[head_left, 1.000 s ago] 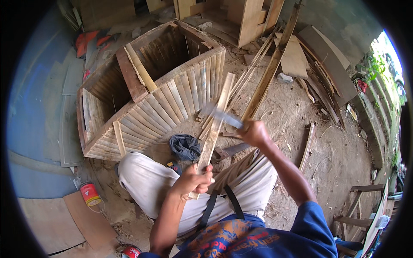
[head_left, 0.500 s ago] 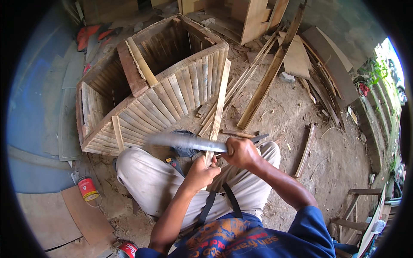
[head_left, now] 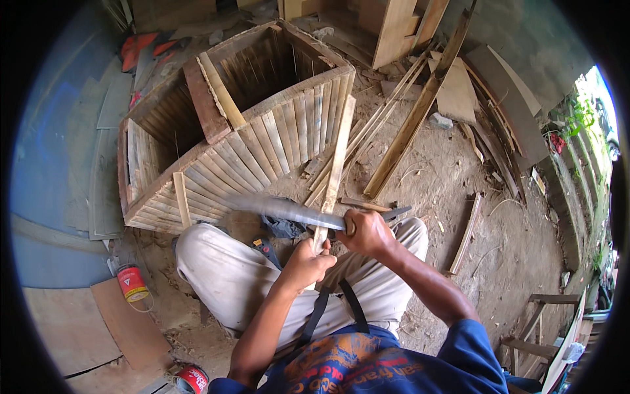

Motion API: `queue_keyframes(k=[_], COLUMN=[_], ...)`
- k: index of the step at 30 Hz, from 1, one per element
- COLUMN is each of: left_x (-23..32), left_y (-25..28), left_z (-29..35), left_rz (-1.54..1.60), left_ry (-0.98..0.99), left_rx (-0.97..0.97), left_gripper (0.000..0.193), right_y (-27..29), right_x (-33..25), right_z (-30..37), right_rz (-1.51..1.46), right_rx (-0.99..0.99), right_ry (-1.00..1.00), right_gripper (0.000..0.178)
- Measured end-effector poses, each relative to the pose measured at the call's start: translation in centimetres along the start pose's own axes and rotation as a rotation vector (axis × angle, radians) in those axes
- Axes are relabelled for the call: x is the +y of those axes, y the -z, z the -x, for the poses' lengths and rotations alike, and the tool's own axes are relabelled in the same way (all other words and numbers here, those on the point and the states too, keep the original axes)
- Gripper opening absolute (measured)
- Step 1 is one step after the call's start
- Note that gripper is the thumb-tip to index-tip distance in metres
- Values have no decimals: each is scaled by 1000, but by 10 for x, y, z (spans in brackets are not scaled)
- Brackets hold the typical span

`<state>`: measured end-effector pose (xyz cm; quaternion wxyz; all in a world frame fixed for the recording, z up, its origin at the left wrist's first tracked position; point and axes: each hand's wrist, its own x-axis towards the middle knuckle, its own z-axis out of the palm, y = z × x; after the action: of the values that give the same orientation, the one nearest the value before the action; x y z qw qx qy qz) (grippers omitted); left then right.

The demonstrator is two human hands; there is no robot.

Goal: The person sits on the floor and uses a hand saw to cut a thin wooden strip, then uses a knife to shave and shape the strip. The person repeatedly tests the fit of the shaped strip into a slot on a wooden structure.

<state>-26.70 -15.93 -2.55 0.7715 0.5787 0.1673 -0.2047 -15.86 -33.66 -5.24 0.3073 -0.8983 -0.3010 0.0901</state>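
Note:
In my left hand (head_left: 308, 263) is the near end of a narrow wooden strip (head_left: 336, 161), gripped with the fingers wrapped round it. The strip slants up and away toward the slatted wooden frame. My right hand (head_left: 366, 232) is closed round the handle of a machete (head_left: 289, 209). Its long blade points left and is smeared by motion. Just above my left hand, the blade crosses the strip near its lower part; whether it cuts in cannot be made out. A dark pointed piece (head_left: 397, 213) shows right of my right hand; what it belongs to is unclear.
A large slatted wooden frame (head_left: 259, 152) stands ahead, a short strip (head_left: 181, 200) leaning on it. Long boards (head_left: 420, 115) lie on the dirt floor at right. Cans (head_left: 132, 284) stand at left, and a dark plastic bag (head_left: 283, 226) lies beyond my legs.
The machete blade stays blurred across the strip, its hand slightly lower. The strip's far end sits a little lower and to the right. My left hand keeps its grip.

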Motion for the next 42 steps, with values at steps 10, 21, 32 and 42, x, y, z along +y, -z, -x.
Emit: queue_keyframes(k=[10, 21, 32, 42], left_x=[2, -1, -5, -23], left_y=[-4, 2, -5, -5], left_z=[-2, 18, -3, -17], left_rz=[60, 0, -154, -24], left_ry=[86, 171, -152, -695], left_rx=[-13, -28, 109, 436], left_gripper=[25, 23, 20, 32], right_y=[4, 27, 3, -41], right_x=[-11, 48, 36, -8], right_z=[3, -19, -3, 26], right_rz=[107, 122, -556, -1129], right_rx=[145, 357, 309, 311], right_ry=[21, -300, -642, -382], right_gripper=[22, 24, 19, 35])
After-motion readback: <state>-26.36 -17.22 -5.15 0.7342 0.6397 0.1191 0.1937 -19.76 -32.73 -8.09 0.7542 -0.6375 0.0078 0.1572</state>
